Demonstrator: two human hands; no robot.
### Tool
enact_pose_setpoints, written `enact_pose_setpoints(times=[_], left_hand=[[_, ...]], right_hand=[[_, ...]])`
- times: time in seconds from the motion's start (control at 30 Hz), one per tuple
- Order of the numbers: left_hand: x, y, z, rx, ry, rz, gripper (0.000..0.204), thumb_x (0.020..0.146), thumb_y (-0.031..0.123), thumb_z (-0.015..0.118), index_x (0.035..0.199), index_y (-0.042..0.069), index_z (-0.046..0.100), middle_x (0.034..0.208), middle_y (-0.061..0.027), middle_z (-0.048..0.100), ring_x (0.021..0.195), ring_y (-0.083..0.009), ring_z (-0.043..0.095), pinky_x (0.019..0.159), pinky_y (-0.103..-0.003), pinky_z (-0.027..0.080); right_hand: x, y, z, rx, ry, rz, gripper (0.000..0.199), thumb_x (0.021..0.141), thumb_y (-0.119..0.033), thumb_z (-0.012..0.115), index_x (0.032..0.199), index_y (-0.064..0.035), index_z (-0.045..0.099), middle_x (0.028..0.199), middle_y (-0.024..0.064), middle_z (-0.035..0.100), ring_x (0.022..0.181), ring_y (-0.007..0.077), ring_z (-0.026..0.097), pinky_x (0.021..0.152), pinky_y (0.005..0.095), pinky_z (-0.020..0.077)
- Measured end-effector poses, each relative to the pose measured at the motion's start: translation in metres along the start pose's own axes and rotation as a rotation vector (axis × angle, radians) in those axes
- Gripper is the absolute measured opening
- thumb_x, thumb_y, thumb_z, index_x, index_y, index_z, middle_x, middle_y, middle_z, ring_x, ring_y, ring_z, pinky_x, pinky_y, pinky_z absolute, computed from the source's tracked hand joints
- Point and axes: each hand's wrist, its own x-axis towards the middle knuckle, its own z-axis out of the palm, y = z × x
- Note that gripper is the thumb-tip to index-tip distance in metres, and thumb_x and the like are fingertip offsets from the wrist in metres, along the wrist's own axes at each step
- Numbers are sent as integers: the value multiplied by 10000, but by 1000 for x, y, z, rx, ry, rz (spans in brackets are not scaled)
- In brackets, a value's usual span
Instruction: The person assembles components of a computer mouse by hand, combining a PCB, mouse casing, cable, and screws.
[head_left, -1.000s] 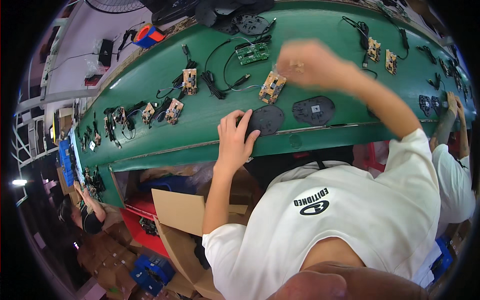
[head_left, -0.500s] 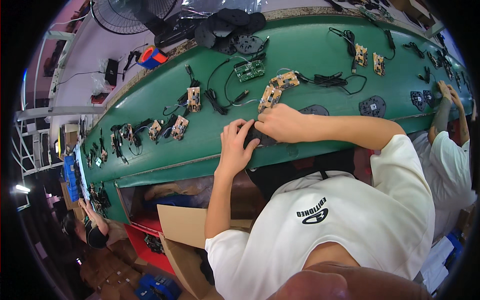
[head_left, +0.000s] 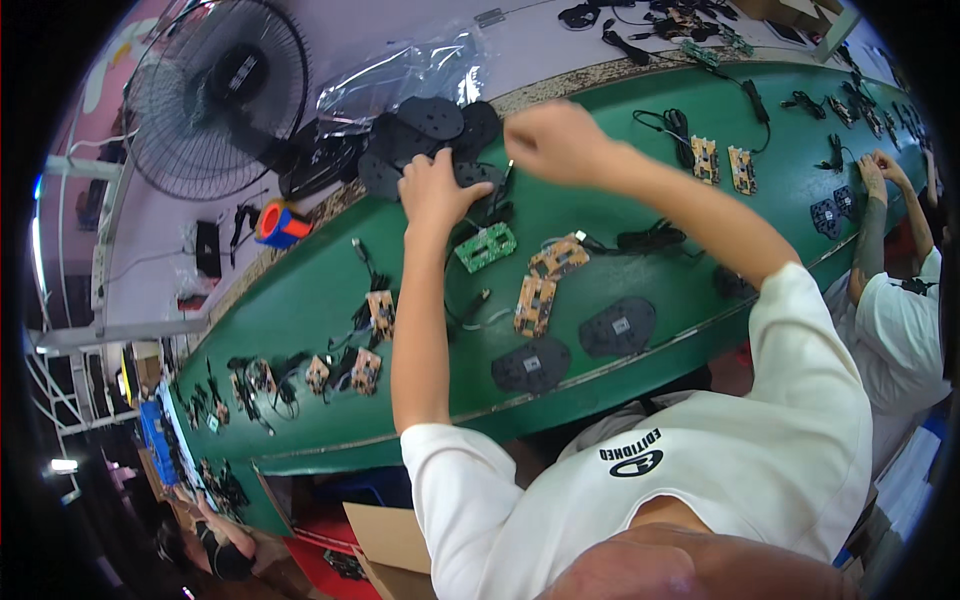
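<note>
Reaching across a green tabletop [head_left: 785,200]

A heap of black plates [head_left: 432,118] is lying at the far edge. The left hand [head_left: 435,190] is reaching over it, thumb standing apart from the fingers, any grip hidden. The blurred right hand [head_left: 555,140] is hanging curled alongside; I cannot tell whether it is pinching anything. A green circuit board [head_left: 485,246] is lying nearer.

Left forearm [head_left: 421,330] runs up toward twelve o'clock; the left grip [head_left: 434,200] shows its back, thumb [head_left: 478,190] spread toward three, its hold unclear. Right forearm [head_left: 705,213], bent at the elbow [head_left: 778,264], points to ten o'clock, the right grip [head_left: 556,143] curled fist-like and blurred.
</note>
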Motion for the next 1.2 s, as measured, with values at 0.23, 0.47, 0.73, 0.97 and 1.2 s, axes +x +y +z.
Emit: enact_pose_setpoints(times=[0.23, 0.47, 0.73, 0.97, 1.2], left_hand=[[-12, -15, -7, -374, 164, 64, 444, 735, 236, 837, 1059, 31, 612, 1070, -137, 573, 1036, -341, 553, 919, -417, 462], [-82, -37, -40, -1024, 437, 38, 134, 896, -28, 638, 1021, -27, 591, 988, -66, 604, 940, -161, 591, 867, -285, 470], [-291, -62, -34, -889, 116, -211, 145, 845, -44, 663, 986, -24, 634, 1019, -120, 613, 960, -239, 603, 892, -323, 467], [-319, -30, -11, -439, 414, -303, 345, 873, 147, 698, 1183, 11, 632, 1264, -194, 541, 1208, -370, 495, 1027, -443, 396], [-309, -32, -10, -387, 196, -112, 511, 859, 203, 718, 1305, -1, 576, 1362, -192, 522, 1280, -399, 464, 1068, -478, 360]], right_hand=[[104, 165, 75, -312, -150, 160, 328, 898, -211, 607, 1207, -140, 691, 1219, 136, 635, 1120, 329, 617, 921, 457, 521], [119, 179, 102, -293, -23, 151, 260, 912, -276, 580, 935, -43, 694, 944, 224, 687, 923, 419, 654, 813, 505, 519], [117, 151, 79, -166, 33, 273, 303, 876, -291, 596, 986, -27, 692, 1055, 255, 680, 999, 429, 644, 872, 506, 509], [120, 184, 96, -295, -51, 281, 267, 864, -228, 577, 974, -13, 691, 1023, 263, 683, 987, 441, 647, 873, 503, 513], [104, 197, 54, -403, -104, 272, 199, 853, -128, 584, 963, 6, 683, 976, 273, 681, 941, 416, 673, 812, 473, 535]])
